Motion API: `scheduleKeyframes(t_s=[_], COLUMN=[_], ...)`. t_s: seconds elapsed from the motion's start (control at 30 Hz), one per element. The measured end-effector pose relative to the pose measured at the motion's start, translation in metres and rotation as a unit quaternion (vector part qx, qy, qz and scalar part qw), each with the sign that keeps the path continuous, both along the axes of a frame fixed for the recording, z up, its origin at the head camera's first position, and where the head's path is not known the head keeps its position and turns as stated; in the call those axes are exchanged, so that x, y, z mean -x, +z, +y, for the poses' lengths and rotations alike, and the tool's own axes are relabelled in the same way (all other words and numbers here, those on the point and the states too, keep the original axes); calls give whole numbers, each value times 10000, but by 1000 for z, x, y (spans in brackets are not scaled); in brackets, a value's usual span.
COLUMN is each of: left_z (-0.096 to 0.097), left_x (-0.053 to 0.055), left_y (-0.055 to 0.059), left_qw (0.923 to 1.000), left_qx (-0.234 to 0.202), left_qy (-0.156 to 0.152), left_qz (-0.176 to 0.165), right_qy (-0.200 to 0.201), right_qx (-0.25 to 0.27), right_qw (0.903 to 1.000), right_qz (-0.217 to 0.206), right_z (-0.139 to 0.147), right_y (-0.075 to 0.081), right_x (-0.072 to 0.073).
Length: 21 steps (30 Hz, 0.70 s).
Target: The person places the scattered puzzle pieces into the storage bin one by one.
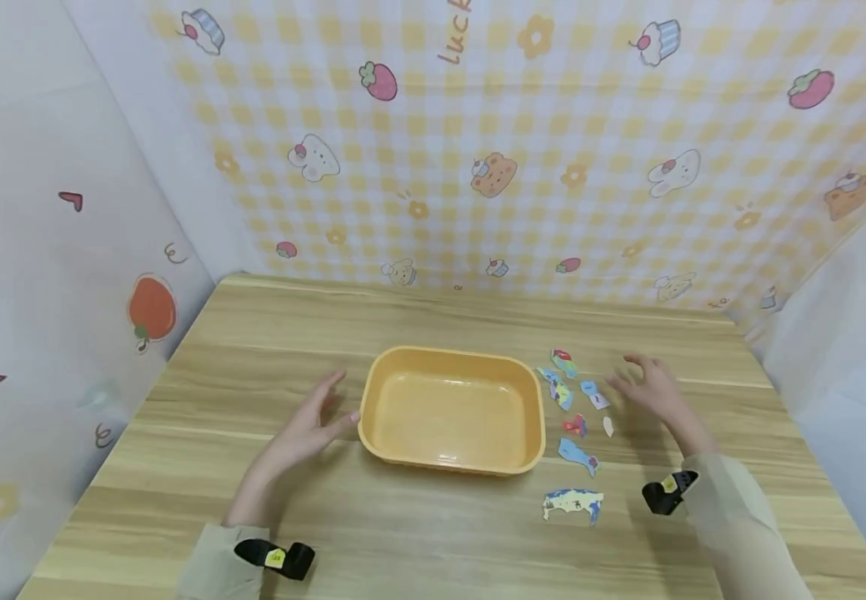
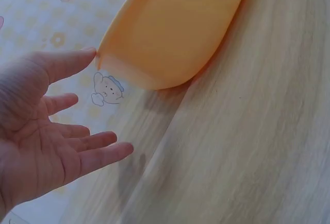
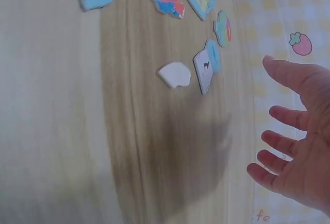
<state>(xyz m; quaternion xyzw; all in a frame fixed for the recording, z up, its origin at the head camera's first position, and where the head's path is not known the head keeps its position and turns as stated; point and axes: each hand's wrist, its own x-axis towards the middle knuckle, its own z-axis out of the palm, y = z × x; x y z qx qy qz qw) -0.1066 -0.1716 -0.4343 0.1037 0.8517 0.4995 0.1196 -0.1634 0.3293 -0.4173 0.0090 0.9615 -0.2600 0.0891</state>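
A shallow yellow plastic tray point(image 1: 448, 417) with rounded corners stands on the wooden table, nothing inside it. My left hand point(image 1: 305, 429) is at the tray's left side, fingers spread, with the thumb tip right at the rim point(image 2: 121, 15). To the right of the tray lie several flat, colourful puzzle pieces, among them a blue fish-shaped one point(image 1: 578, 456), a lilac and blue one point(image 3: 206, 67) and a small white one point(image 3: 175, 74). My right hand point(image 1: 653, 390) hovers just right of these pieces, its fingers apart and holding nothing.
A larger cream and blue piece point(image 1: 573, 502) lies nearest the front, below the other pieces. Behind the wooden table point(image 1: 433, 550) rises a yellow checked cloth point(image 1: 433, 167) with cartoon prints. White cloth walls point(image 1: 50, 275) flank the table on both sides.
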Motion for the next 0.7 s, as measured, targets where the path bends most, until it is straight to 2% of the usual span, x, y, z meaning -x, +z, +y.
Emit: scheduleKeyframes(t_s=[0.2,0.4,0.57,0.7], left_z=[2,7,10,11], left_x=[3,5,4,3], left_y=[-1,-4,-7,-8], left_qw=[9951,9776,9686,9639], left_qx=[-816,-1753,-2017,-2137], left_qy=[-109,-87,180,216], left_qz=[-542,-1163,-1439,-1570], right_qy=[3,12,-31,-113], right_qx=[245,331,381,490], right_qw=[9996,9989,9978,9963], right_qz=[-113,-345,-541,-701], right_z=[-7,-14,-22,-30], right_y=[3,5,6,3], right_x=[16,27,33,38])
